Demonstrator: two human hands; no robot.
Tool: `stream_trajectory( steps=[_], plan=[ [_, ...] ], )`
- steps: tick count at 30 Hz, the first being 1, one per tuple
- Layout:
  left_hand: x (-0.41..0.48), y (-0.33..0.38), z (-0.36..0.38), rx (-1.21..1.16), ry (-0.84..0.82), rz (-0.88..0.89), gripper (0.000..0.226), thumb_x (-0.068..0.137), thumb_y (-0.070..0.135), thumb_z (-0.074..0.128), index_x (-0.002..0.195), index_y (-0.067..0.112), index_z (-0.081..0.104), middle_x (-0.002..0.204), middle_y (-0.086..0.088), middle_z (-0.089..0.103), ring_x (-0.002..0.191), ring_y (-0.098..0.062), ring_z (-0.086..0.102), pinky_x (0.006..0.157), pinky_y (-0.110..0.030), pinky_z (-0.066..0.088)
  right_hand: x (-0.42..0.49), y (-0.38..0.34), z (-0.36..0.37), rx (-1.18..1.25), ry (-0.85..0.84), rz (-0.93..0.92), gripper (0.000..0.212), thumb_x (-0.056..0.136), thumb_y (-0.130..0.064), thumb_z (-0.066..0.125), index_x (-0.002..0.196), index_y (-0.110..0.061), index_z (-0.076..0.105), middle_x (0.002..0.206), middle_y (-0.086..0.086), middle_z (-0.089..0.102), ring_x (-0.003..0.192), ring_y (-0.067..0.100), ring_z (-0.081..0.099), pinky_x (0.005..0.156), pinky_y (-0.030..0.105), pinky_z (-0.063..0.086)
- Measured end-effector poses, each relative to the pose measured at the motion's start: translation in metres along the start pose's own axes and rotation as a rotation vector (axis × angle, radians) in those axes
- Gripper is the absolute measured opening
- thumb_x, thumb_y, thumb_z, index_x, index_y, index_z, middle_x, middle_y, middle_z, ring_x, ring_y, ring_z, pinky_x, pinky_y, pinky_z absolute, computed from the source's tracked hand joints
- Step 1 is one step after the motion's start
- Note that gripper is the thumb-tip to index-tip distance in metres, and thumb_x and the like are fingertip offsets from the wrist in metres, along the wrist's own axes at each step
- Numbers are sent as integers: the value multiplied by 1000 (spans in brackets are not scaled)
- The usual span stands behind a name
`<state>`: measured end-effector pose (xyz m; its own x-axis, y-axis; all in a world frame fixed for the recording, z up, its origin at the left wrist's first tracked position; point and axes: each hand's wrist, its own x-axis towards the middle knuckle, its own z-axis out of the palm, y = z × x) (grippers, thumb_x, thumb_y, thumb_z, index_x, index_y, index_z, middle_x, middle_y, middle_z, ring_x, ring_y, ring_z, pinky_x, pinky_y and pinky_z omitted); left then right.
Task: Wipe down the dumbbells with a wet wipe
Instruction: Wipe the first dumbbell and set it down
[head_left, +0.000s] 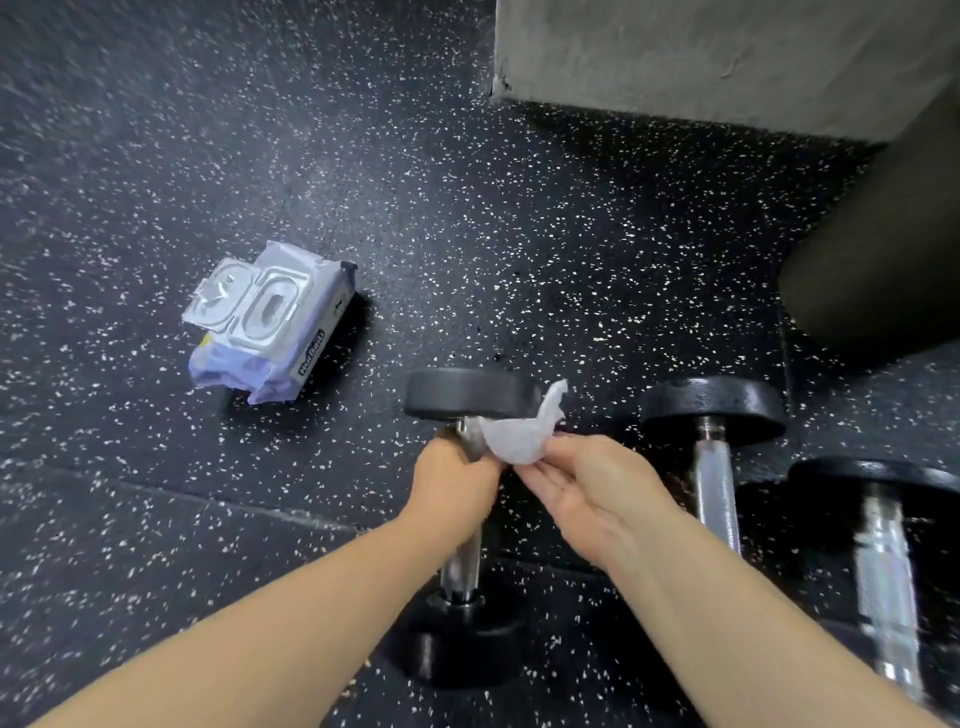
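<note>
Two hands at a dumbbell on speckled rubber floor

The left hand (452, 488) curls its fingers tight round the chrome handle of the nearest-left dumbbell (467, 397), just below its far round black head. The right hand (587, 493) pinches a crumpled, translucent wet wipe (522, 439) at its fingertips, the wipe touching the handle beside that head. To the right two more dumbbells (714, 410) lie side by side, with matte black heads and shiny bars. Far left on the floor (467, 234) lies a soft lilac wipes pack (270, 322), its clear plastic lid open. A rough concrete block (701, 57) stands far right.
</note>
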<state>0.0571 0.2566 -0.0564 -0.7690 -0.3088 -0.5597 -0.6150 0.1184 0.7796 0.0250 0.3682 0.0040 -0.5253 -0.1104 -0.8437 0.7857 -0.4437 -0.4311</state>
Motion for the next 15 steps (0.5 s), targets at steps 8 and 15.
stream_trajectory(
  steps=[8,15],
  plan=[
    [3,38,-2,43,3,255,9,87,7,57,94,1,56,56,2,54,44,-7,49,43,-18,39,-28,-31,23,83,-220,-107,29,78,28,28,76,24,57,85,37,64,99,38,67,96,43,53],
    [-1,29,0,60,52,226,10,84,1,55,77,-7,52,57,-14,52,48,-18,43,39,-17,33,-7,-29,32,368,-169,-2,29,98,-10,44,119,4,58,122,18,63,111,29,62,95,38,51]
  ],
)
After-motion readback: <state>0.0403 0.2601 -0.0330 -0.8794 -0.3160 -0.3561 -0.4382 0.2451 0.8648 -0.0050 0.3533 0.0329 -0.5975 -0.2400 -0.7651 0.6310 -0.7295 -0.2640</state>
